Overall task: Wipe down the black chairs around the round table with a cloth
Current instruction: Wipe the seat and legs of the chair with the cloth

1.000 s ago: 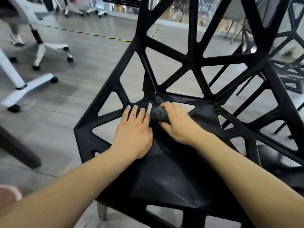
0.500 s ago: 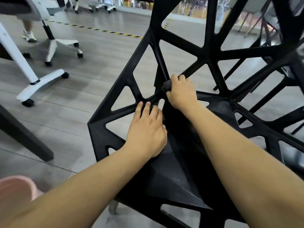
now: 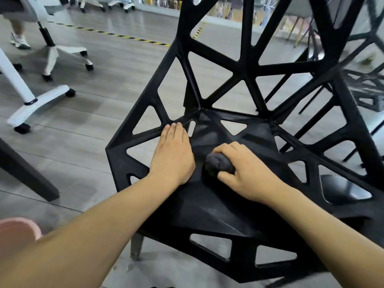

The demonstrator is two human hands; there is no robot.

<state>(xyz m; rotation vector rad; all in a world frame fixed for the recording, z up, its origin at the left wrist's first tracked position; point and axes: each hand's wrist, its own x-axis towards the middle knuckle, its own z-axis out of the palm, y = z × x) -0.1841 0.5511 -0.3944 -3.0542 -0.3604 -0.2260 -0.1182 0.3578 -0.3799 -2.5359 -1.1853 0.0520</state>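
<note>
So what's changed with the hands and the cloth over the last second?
The right hand, gripping the balled dark cloth, went up to the strut at the seat's back corner, then came back toward the person onto the seat of the black chair. The left hand stayed flat on the seat's left side.

The right hand (image 3: pixel 247 171) has pulled the balled cloth (image 3: pixel 218 164) back from the seat's far corner, and now it's pressed on the chair (image 3: pixel 207 206) seat just beside the left hand (image 3: pixel 173 156).
</note>
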